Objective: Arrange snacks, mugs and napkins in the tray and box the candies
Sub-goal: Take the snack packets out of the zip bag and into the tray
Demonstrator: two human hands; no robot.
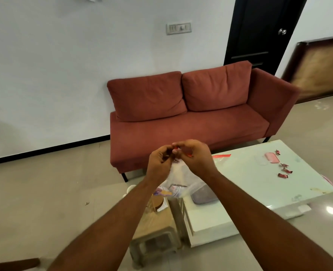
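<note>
Left hand [159, 163] and right hand [195, 157] both pinching a clear plastic bag's [181, 180] red-edged top, above the white glossy desk [249, 173].

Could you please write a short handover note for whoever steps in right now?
Left hand and right hand are raised together in front of the sofa, both pinching the red-edged top of a clear plastic bag that hangs below them.
On the white table: several red-wrapped candies lying loose near the far right, and a pink box beside them.
Done: nothing visibly boxed; whether the box holds anything cannot be told.
Left: box the loose candies. No tray, mugs or napkins can be clearly made out, so locate them first.
</note>
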